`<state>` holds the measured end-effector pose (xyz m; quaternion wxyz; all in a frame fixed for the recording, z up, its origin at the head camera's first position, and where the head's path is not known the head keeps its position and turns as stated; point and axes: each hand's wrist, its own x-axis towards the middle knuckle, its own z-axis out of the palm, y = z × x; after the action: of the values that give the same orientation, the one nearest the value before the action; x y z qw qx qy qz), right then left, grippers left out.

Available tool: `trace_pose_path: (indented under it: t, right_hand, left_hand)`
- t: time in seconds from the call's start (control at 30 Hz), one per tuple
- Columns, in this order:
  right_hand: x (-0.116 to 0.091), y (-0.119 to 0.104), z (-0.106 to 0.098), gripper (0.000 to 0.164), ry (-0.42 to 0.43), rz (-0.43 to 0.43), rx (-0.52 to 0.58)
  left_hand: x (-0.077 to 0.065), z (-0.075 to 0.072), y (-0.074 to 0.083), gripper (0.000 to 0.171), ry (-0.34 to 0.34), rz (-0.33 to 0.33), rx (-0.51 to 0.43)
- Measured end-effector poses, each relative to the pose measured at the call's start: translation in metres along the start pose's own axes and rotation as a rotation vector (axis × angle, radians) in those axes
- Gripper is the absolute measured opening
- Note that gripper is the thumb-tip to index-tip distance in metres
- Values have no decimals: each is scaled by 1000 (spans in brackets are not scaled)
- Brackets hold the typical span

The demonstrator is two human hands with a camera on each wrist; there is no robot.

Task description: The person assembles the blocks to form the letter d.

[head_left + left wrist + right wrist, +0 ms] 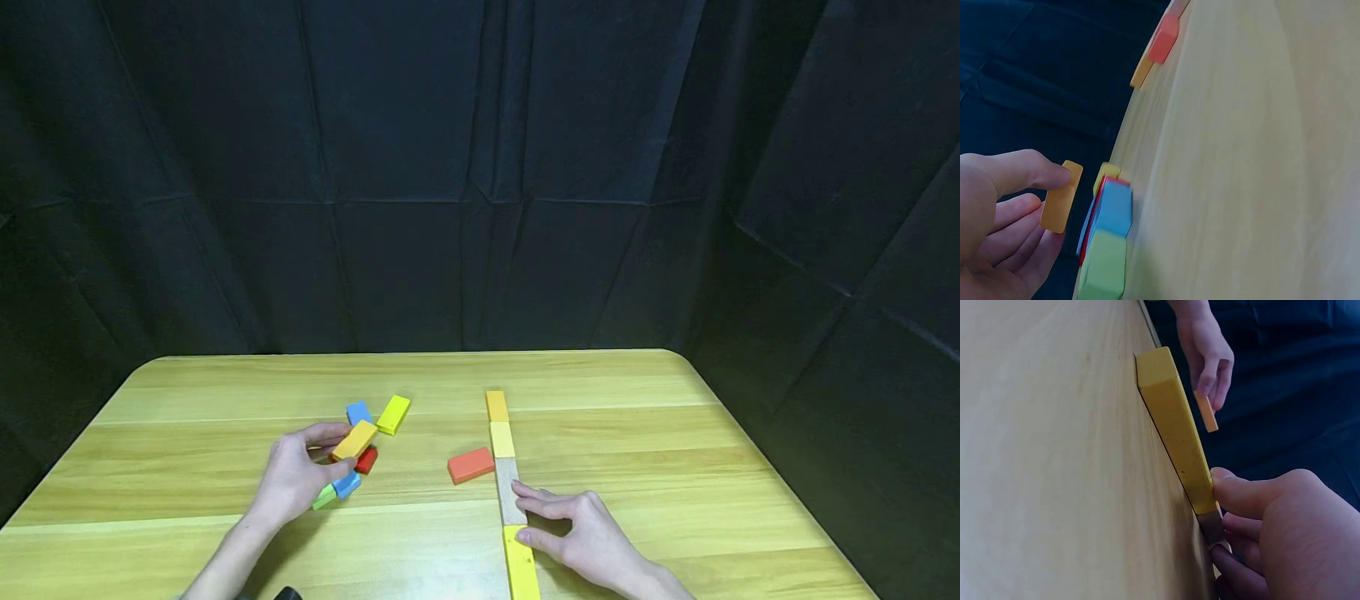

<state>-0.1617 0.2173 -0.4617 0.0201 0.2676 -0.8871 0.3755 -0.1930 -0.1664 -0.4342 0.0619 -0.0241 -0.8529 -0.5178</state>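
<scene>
Orange block (355,440) is pinched by the left hand (296,471), thumb on one side and fingers on the other, raised over the loose blocks well left of the row (507,496). At the row's right side, the right hand (566,529) has its thumb and fingers apart: thumb touching the yellow block (521,565) at the row's near end, fingertips touching the gray block (506,477) next to it.

Bench (420,550) runs between the row and the loose blocks, spreads right of the row to its side edge, and continues past the row's far end to its back edge, with dark cloth (412,250) behind. A coral block (471,465) lies just left of the row; whether they touch, I cannot tell.

The held piece is a plain, smooth oblong with slightly rounded corners. Red (367,460), blue (347,484) and green (324,497) blocks lie about it, left of the row.
</scene>
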Motion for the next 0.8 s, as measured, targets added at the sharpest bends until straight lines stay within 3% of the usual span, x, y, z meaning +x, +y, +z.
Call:
trace_pose_path:
  t: [0.2, 0.47, 0.8]
  right_hand:
    - [0, 0, 0, 47, -1, 6, 0]
    - [0, 2, 1, 46, 10, -6, -16]
    - [-1, 1, 1, 46, 14, -13, -23]
  left_hand:
    - [-6, 17, 9, 42, -29, -3, -25]
    - [-13, 39, 14, 39, -79, 57, -57]
    - [-20, 53, 16, 40, -194, 100, -19]
